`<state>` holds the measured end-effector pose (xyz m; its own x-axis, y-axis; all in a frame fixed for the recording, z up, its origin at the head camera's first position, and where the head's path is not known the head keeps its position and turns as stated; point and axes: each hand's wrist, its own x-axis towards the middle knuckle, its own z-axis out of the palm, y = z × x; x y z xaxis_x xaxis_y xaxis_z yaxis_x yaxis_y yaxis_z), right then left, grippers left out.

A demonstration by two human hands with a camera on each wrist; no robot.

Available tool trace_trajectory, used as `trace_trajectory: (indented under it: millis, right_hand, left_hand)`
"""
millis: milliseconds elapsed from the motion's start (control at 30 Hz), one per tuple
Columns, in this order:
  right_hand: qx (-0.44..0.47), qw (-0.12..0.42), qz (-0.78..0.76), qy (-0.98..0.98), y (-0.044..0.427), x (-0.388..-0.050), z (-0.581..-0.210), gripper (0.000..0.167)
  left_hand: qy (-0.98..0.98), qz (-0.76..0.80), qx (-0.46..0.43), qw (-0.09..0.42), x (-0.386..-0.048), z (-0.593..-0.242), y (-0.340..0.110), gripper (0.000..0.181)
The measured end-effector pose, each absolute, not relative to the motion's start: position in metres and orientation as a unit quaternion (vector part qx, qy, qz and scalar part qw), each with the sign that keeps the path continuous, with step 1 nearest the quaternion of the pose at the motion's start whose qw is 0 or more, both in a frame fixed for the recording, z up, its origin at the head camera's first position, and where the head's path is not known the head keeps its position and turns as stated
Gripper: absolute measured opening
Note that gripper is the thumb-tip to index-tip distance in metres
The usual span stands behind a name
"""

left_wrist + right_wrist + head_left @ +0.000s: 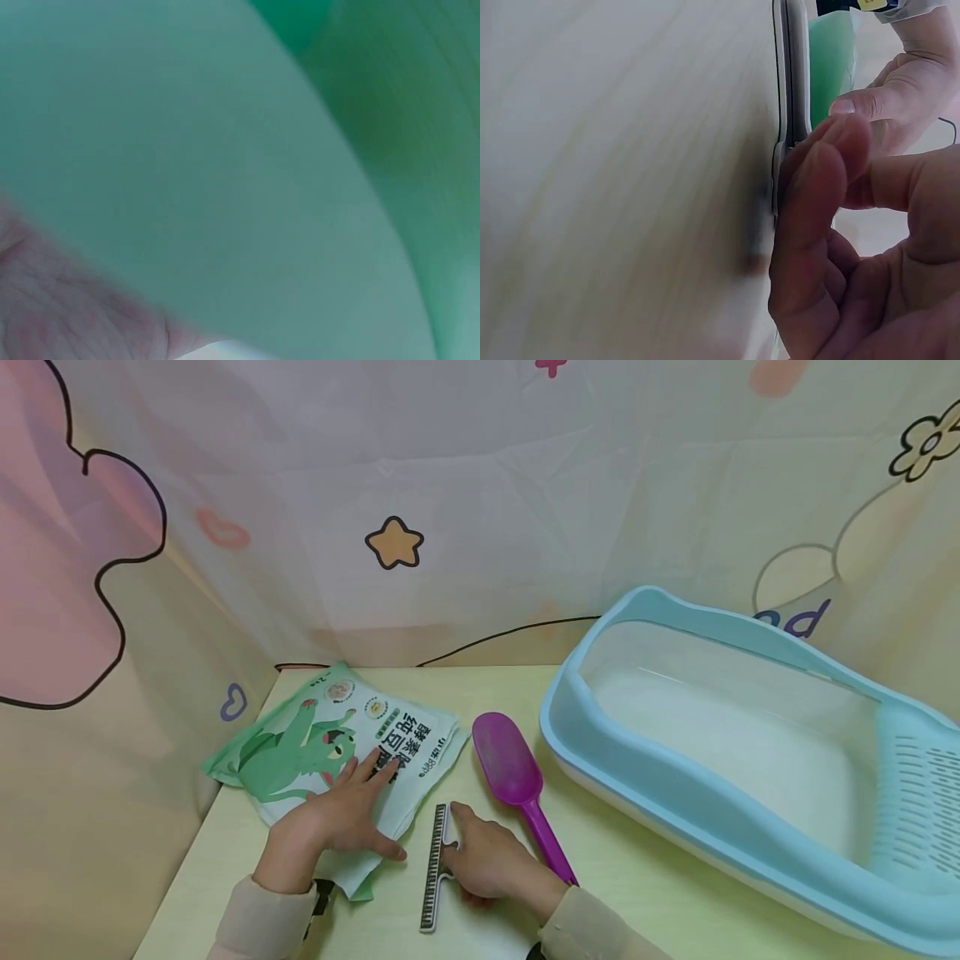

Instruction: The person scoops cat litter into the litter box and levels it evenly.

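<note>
While your right hand pinches the comb, your left hand lies spread at its ten o'clock. It touches the bag.

Setting: small cloth-draped tabletop corner, home or studio, impossible to tell which. Backdrop: creased printed cloth, hung at rear and sides, with cartoon star and flower. Surface: pale wood-grain counter before cloth. Household pet-care goods: printed bag, purple scoop, blue-rimmed basin.
</note>
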<state>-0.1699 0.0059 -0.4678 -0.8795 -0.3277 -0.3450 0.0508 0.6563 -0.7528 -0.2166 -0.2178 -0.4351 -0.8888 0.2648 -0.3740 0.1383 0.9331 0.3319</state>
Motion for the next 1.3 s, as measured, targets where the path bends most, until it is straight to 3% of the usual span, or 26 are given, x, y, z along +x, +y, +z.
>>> trace_trajectory:
  millis: [1300]
  right_hand:
    - [-0.093,0.243,-0.413,0.873,0.0038,-0.1711,-0.4691,0.066]
  left_hand:
    - [0.964,0.144,0.099,0.198,-0.2162,-0.4344,-0.2185,0.115]
